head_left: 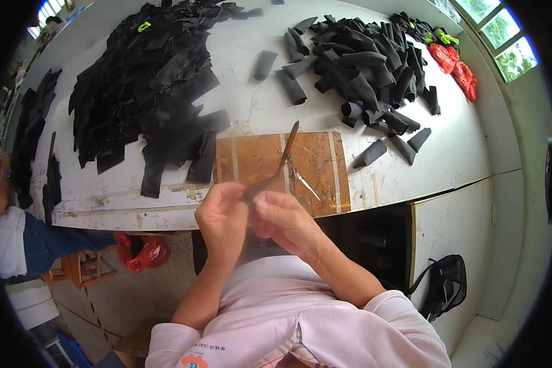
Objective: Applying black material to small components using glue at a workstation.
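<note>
Close together at the table's near edge, my left hand and my right hand are both closed, fingertips pinching a small dark fabric piece that is partly hidden and blurred. Just beyond the fingers, a brown pointed stick slants up over a worn brown board; whether the fabric touches it, I cannot tell. On the board beside the stick lies a thin, pale metal tool with a narrow point.
A wide heap of flat black fabric pieces covers the table's left. Rolled black fabric tubes are piled at the right, near red plastic bags. Another person's arm shows at far left. A black bag is at lower right.
</note>
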